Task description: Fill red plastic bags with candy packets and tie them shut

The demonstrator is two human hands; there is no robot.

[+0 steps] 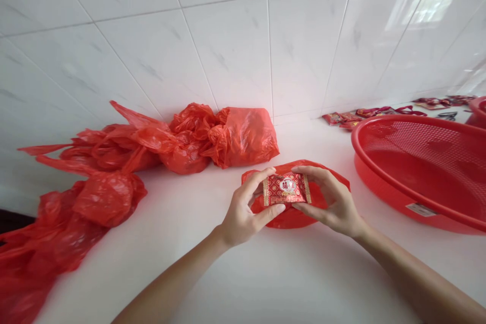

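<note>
Left hand (243,212) and right hand (334,203) each pinch one end of a small red-and-gold foil packet (285,188), so its printed face shows, above a red plastic bag (289,220).

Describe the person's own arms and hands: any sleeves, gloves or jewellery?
The left hand and the right hand are bare, without gloves. The left forearm and the right forearm are uncovered as far as the picture's edge, and no sleeve shows. No watch, bracelet or strap is visible at either wrist, and no ring shows on the fingers.
</note>
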